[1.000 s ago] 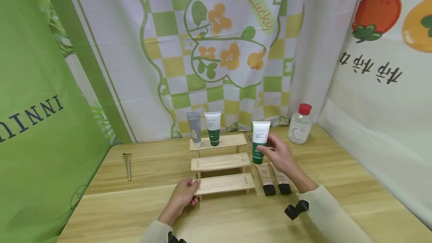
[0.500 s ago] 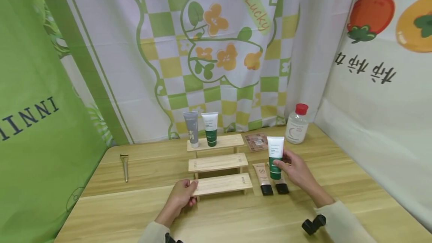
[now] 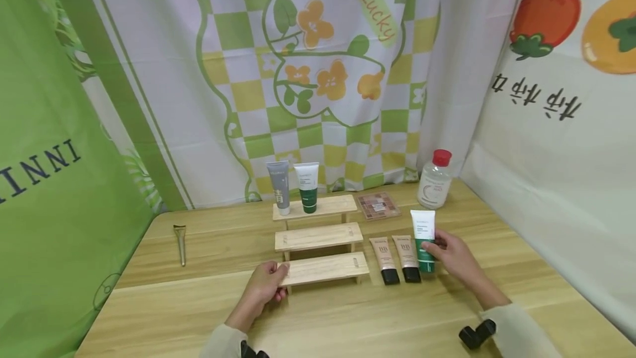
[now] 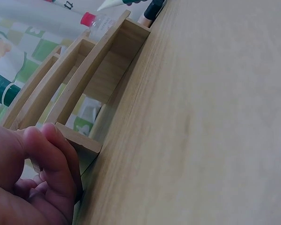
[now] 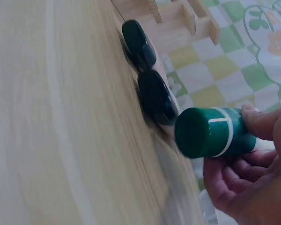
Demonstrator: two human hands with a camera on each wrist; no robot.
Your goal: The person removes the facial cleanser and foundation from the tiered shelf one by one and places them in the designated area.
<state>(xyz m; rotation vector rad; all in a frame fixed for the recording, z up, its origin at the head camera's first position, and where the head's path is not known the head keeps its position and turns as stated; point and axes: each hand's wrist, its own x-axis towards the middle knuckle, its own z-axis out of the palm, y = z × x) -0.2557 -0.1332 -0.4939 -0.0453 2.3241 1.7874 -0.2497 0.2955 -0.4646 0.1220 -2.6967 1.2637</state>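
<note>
My right hand grips a white tube with a green cap, cap down just above the table, to the right of two beige tubes with black caps lying flat. In the right wrist view the green cap hangs beside the two black caps, my fingers curled round the tube. My left hand holds the left end of the lowest step of a three-step wooden stand; its fingers wrap the step's end. A grey tube and a white-green tube stand on the top step.
A clear bottle with a red cap stands at the back right, an eyeshadow palette lies behind the beige tubes, and a metal brush lies at the left. Printed curtains close in the wooden table on three sides.
My right hand has carried the green-capped tube right and down, from beside the stand's top step to the right of the two beige tubes. The left hand has stayed on the lowest step.
</note>
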